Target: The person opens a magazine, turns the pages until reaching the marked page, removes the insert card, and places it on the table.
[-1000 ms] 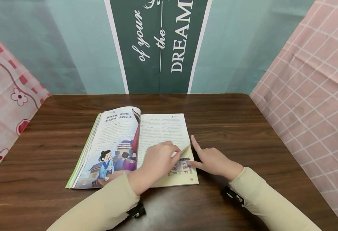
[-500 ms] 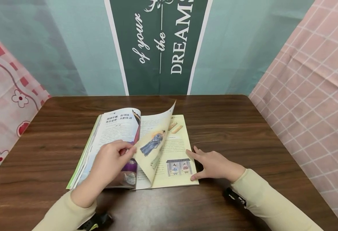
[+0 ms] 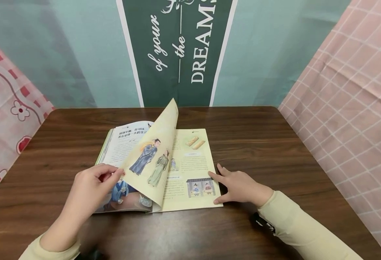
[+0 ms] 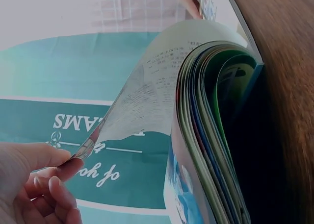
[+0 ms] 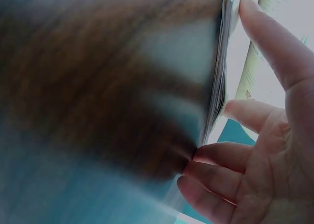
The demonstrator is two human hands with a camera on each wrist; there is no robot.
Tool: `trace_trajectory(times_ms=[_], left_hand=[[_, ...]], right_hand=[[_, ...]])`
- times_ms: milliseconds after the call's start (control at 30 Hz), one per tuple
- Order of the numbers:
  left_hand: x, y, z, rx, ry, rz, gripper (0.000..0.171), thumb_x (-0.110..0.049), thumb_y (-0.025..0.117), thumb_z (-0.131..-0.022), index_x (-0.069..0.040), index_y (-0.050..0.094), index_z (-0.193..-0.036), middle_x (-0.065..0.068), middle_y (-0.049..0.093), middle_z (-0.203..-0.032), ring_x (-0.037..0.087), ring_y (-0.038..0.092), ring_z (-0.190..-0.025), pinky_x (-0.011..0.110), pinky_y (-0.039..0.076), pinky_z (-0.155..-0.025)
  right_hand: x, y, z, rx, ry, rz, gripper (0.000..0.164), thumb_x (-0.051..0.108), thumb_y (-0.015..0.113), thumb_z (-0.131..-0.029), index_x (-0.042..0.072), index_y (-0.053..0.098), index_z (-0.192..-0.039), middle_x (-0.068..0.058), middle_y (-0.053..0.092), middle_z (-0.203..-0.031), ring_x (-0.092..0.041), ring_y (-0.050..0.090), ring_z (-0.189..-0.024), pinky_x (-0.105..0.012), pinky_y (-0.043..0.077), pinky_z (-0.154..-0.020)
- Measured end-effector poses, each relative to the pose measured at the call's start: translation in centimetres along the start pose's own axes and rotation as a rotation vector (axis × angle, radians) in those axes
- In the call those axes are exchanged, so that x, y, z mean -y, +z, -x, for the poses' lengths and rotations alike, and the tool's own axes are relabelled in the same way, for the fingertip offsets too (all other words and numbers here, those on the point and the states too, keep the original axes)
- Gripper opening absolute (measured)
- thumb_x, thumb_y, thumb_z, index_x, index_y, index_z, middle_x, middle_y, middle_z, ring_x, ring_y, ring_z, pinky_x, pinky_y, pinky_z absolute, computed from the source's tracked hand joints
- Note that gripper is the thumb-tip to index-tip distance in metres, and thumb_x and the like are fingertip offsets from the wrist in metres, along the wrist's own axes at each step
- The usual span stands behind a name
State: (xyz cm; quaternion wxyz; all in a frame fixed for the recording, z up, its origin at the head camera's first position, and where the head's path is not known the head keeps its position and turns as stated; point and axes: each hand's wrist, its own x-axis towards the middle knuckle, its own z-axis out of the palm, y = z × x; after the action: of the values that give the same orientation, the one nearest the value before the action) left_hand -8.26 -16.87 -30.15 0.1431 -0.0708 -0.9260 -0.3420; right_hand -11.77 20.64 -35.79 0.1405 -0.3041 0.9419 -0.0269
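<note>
An open illustrated magazine (image 3: 197, 164) lies on the table, text and cartoon figures on its pages. My left hand (image 3: 88, 189) pinches the outer corner of a page (image 3: 159, 133) between thumb and fingers. That page curves up over the spine, its yellowish underside with two robed figures showing. From the left wrist view, the thumb and index finger grip the page edge beside the thick curled stack of left-hand pages (image 4: 201, 121). My right hand (image 3: 242, 186) rests at the magazine's right edge, thumb and index finger on the page margin; the right wrist view shows the other fingers extended beside the edge.
The dark wooden table (image 3: 259, 141) stretches around the magazine. A teal cloth with lettering (image 3: 177, 54) hangs behind it. Pink patterned cloths stand at the left (image 3: 11, 108) and right (image 3: 350, 90).
My left hand has lifted the page's lower right corner and drawn it leftward across the spine, uncovering a yellowish page beneath. The right hand slid slightly down the right edge, then stayed there.
</note>
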Motion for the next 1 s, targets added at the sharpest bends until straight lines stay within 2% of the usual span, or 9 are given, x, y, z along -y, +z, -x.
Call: trace_trajectory(times_ms=[133, 267, 467, 567, 767, 1000], left_hand=[[0.3, -0.4, 0.4, -0.028, 0.003, -0.017, 0.009, -0.013, 0.072, -0.082, -0.010, 0.069, -0.074, -0.007, 0.039, -0.053, 0.006, 0.035, -0.048, 0.021, 0.027, -0.044], [0.8, -0.9, 1.0, -0.048, -0.020, -0.029, 0.007, -0.012, 0.073, -0.080, -0.010, 0.069, -0.075, -0.006, 0.040, -0.054, 0.005, 0.035, -0.046, 0.020, 0.027, -0.042], [2.5, -2.1, 2.0, -0.083, -0.045, -0.083, 0.005, -0.010, 0.074, -0.078, -0.009, 0.070, -0.075, -0.006, 0.041, -0.054, 0.003, 0.033, -0.047, 0.020, 0.025, -0.043], [3.5, -2.6, 2.6, -0.065, -0.079, -0.121, 0.006, -0.012, 0.074, -0.079, -0.009, 0.070, -0.076, -0.007, 0.043, -0.055, 0.003, 0.033, -0.049, 0.020, 0.025, -0.045], [5.1, -3.4, 3.7, 0.017, -0.158, -0.217, 0.014, -0.023, 0.071, -0.083, -0.011, 0.069, -0.075, -0.006, 0.043, -0.056, 0.004, 0.034, -0.049, 0.025, 0.027, -0.046], [6.0, -3.2, 4.7, 0.094, -0.190, -0.265, 0.017, -0.030, 0.068, -0.085, -0.016, 0.068, -0.076, -0.008, 0.044, -0.055, 0.004, 0.034, -0.050, 0.026, 0.028, -0.047]], right_hand=[[0.1, 0.1, -0.2, -0.015, 0.000, 0.016, 0.088, 0.067, 0.064, -0.070, 0.014, 0.045, -0.139, -0.031, 0.037, -0.137, -0.025, 0.058, -0.055, -0.038, 0.047, -0.059], [0.2, 0.1, -0.4, -0.027, 0.005, 0.029, 0.086, 0.065, 0.065, -0.071, 0.014, 0.048, -0.137, -0.031, 0.040, -0.135, -0.032, 0.064, -0.069, -0.040, 0.049, -0.065], [0.2, 0.3, -0.7, -0.047, -0.002, 0.019, 0.081, 0.062, 0.066, -0.072, 0.014, 0.051, -0.135, -0.031, 0.043, -0.133, -0.036, 0.064, -0.075, -0.042, 0.049, -0.069], [0.3, 0.3, -0.9, -0.053, -0.004, 0.023, 0.079, 0.063, 0.065, -0.073, 0.014, 0.053, -0.133, -0.031, 0.044, -0.131, -0.036, 0.064, -0.074, -0.043, 0.049, -0.069], [0.1, 0.0, -1.1, -0.091, -0.002, 0.029, 0.071, 0.060, 0.066, -0.073, 0.013, 0.059, -0.126, -0.030, 0.051, -0.124, -0.036, 0.065, -0.074, -0.041, 0.049, -0.064], [-0.1, -0.1, -1.2, -0.121, -0.021, 0.034, 0.059, 0.053, 0.067, -0.076, 0.012, 0.064, -0.119, -0.029, 0.056, -0.118, -0.036, 0.065, -0.078, -0.042, 0.050, -0.062]])
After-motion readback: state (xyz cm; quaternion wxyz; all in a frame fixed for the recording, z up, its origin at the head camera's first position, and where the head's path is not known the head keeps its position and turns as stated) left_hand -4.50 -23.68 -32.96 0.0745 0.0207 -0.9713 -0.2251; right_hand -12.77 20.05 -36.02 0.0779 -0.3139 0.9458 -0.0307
